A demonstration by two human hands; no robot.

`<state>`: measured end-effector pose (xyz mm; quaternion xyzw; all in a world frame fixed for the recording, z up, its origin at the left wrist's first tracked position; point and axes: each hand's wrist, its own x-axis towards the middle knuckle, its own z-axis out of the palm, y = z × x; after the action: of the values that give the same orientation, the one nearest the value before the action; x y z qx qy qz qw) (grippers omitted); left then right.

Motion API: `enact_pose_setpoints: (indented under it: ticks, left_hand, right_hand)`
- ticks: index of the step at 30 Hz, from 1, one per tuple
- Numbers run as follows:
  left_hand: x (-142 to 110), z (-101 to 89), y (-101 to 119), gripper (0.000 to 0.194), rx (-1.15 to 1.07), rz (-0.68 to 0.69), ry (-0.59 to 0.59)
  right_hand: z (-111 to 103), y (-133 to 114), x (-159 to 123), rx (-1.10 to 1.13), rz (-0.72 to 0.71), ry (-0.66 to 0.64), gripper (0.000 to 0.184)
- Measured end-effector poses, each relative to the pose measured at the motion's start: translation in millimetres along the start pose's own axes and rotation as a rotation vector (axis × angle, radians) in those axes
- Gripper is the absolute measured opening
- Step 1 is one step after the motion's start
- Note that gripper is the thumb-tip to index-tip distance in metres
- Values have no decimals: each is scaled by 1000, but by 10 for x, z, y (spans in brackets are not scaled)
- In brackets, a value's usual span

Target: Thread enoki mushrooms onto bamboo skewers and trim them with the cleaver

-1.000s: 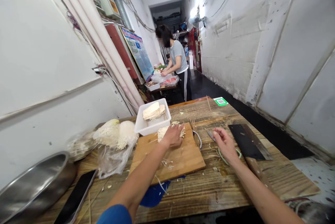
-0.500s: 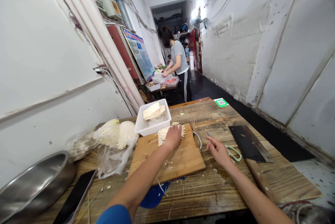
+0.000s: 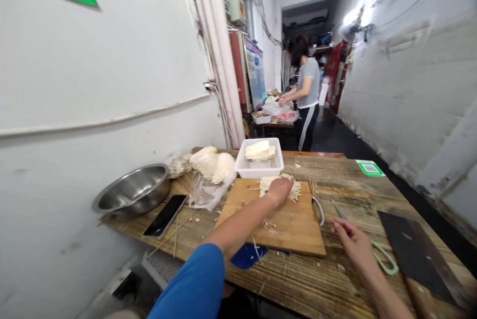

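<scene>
My left hand point(image 3: 280, 190) rests over a flat bundle of enoki mushrooms point(image 3: 266, 184), its fingers curled on the far side and holding the bundle against the wooden cutting board point(image 3: 298, 229). A thin stick pokes out at the bundle's left end. Right of the board, my right hand point(image 3: 354, 242) hovers over the table, thumb and fingertips pinched together; anything between them is too small to make out. Green-handled scissors point(image 3: 385, 258) lie partly under that hand. Several thin skewers point(image 3: 314, 191) lie at the board's right edge.
Behind the board stands a white tub point(image 3: 259, 172) with skewered enoki. Bagged enoki point(image 3: 212, 175), a phone point(image 3: 166, 216) and a steel bowl point(image 3: 132, 190) sit left. A cleaver point(image 3: 413, 244) lies right. Farther back, a co-worker point(image 3: 307, 85) handles bags at another table.
My view has swung left, so everything sits further right and the whole steel bowl shows. The left hand stays on the enoki; the right hand remains pinched beside the scissors.
</scene>
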<state>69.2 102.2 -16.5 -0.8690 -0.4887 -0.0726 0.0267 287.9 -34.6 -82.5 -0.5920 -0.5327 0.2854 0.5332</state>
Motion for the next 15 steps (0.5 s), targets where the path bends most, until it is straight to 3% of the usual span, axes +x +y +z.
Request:
enact_pose_setpoints:
  ticks: [9, 15]
  left_hand:
    - [60, 22, -35, 31, -172, -124, 37]
    - [84, -27, -135, 31, -387, -145, 34]
  right_hand:
    - [39, 173, -46, 242, 182, -43, 56]
    - [69, 65, -79, 182, 125, -52, 49]
